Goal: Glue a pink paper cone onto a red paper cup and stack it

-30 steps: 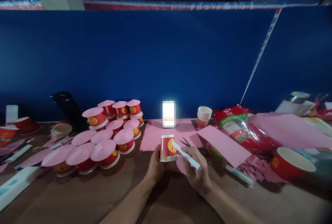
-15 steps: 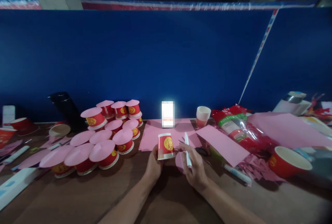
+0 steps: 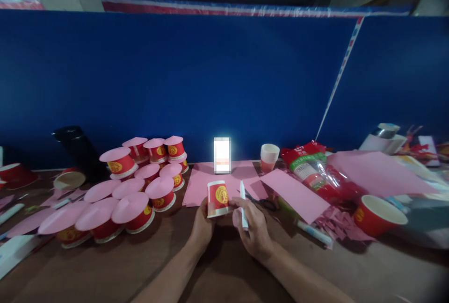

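Observation:
My left hand (image 3: 202, 231) is closed around the lower left side of a red paper cup (image 3: 214, 200) with a gold emblem, which looks upside down. In my right hand (image 3: 255, 230), a white pen-like stick (image 3: 242, 209) with a tapered tip points upward between the fingers. The fingertips of that hand reach the cup's right side. Part of a pink paper disc (image 3: 236, 218) shows beside the right fingers; whether they hold it I cannot tell. Behind the cup lie pink paper sheets (image 3: 196, 183), with scissors (image 3: 264, 203) to their right.
Several red cups topped with pink paper cones (image 3: 131, 209) stand at left, near a black bottle (image 3: 79, 151). A bright pixelated rectangle (image 3: 222, 153) is behind the sheets. Rightward are a white cup (image 3: 269, 155), a red plastic bag (image 3: 308, 165), paper scraps (image 3: 345, 223), and an open red cup (image 3: 379, 216).
The view has turned slightly right, so most things sit farther left. My right hand has drawn closer to the cup, and its fingers now meet the cup's side.

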A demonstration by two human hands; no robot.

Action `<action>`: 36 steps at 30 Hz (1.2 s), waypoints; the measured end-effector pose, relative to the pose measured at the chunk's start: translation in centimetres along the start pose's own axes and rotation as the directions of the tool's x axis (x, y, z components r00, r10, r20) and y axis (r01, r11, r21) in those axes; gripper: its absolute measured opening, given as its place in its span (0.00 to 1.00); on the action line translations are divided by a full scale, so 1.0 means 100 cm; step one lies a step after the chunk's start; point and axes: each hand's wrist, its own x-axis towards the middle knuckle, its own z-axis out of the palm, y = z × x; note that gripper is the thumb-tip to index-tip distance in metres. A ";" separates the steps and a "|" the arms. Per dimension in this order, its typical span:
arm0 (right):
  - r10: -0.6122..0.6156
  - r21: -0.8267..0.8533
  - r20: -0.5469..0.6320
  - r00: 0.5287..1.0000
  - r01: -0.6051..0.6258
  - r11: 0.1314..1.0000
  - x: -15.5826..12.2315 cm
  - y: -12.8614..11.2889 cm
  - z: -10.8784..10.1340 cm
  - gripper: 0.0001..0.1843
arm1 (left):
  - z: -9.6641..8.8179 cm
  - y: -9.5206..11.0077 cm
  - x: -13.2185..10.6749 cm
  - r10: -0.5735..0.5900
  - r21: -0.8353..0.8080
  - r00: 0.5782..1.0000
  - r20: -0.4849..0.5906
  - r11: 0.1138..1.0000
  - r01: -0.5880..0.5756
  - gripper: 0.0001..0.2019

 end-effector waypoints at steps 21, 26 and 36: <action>0.036 -0.008 0.012 0.999 -0.036 0.999 -0.001 0.003 0.002 0.18 | 0.004 0.011 -0.005 -0.083 0.061 0.996 0.018 0.995 0.082 0.25; 0.012 -0.034 0.043 0.999 -0.011 0.999 -0.002 0.003 0.003 0.18 | 0.005 0.007 -0.002 -0.046 0.014 0.999 0.007 0.999 0.046 0.22; -0.007 -0.052 0.033 0.999 0.008 0.999 -0.001 0.002 0.002 0.20 | 0.000 -0.001 0.001 -0.039 -0.005 0.999 0.019 0.999 0.039 0.22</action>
